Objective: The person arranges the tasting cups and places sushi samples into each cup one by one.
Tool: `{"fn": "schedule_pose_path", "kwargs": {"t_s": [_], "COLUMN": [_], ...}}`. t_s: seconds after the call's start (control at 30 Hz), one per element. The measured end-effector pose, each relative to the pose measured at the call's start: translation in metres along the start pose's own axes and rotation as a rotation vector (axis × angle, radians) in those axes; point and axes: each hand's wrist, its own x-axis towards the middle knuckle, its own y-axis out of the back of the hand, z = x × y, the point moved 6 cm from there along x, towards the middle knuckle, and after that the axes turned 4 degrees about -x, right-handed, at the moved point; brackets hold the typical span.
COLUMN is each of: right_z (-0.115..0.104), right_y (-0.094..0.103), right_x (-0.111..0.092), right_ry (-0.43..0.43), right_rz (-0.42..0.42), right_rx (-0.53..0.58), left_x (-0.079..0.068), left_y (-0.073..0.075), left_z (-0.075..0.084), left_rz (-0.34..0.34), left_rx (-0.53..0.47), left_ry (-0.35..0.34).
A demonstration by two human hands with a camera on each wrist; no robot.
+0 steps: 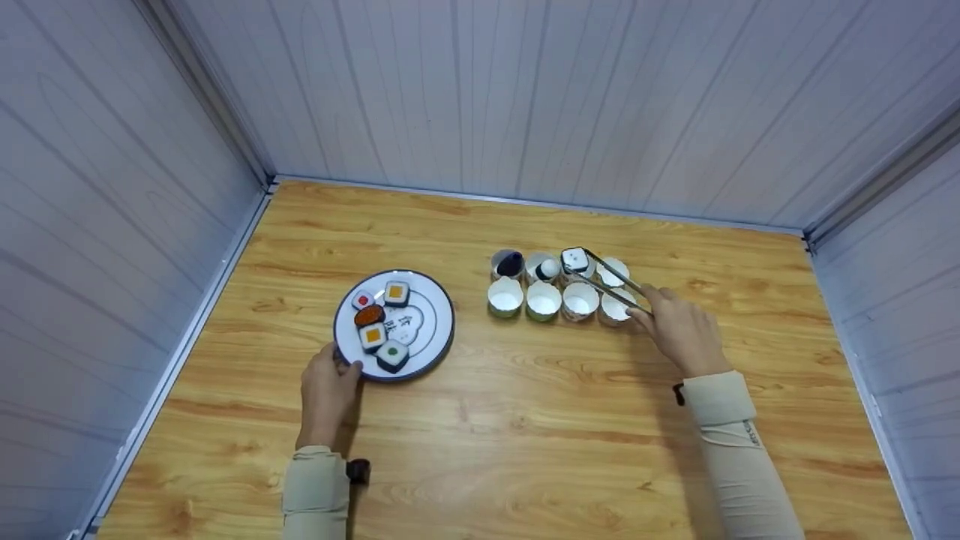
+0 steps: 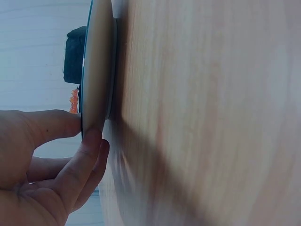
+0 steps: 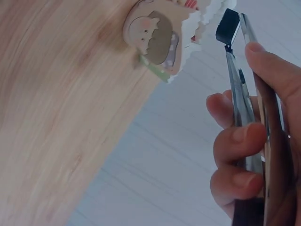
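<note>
My left hand (image 1: 326,390) pinches the near-left rim of a white plate (image 1: 433,315) with a blue edge, thumb on top and fingers underneath. Several toy sushi pieces (image 1: 373,337) lie on the plate, mostly on its left side. In my right hand (image 1: 686,334) I grip metal tongs (image 3: 240,101). Their tips hold a white-topped sushi roll with a dark wrap (image 1: 575,259), over a back-row paper cup. Two other back-row cups contain sushi: a dark purple piece (image 1: 511,263) at the left end, a black-and-white piece (image 1: 548,269) beside it.
Paper cups stand close together in two rows; the front-row cups, such as the left one (image 1: 505,298), show white insides. The wooden table (image 1: 480,435) meets pale panelled walls (image 1: 480,97) at the back and both sides.
</note>
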Motion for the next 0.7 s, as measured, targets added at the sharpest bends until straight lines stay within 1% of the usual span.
{"fn": "schedule_pose_path", "kwargs": {"t_s": [0.17, 0.3, 0.4, 0.57, 0.7], "right_z": [0.0015, 0.0003, 0.0000, 0.0006, 0.0005], "right_y": [-0.0003, -0.0001, -0.0003, -0.0006, -0.0014], "right_x": [0.0010, 0.0021, 0.0028, 0.0035, 0.0037], "right_ry": [-0.004, 0.014, 0.025, 0.023, 0.021], "right_rz": [0.007, 0.023, 0.036, 0.043, 0.031], "right_rx": [-0.029, -0.071, -0.087, -0.079, -0.082], "left_x": [0.0002, -0.0003, -0.0007, 0.0007, 0.0008], "left_y": [-0.0001, 0.0012, 0.0020, 0.0010, -0.0002], "left_z": [-0.0004, 0.0007, 0.0007, -0.0008, -0.0013], "left_rz": [-0.005, 0.017, 0.025, 0.006, 0.000], "left_rx": [0.003, 0.018, 0.027, 0.031, 0.017], "left_ry": [-0.003, -0.054, -0.072, -0.045, -0.037]}}
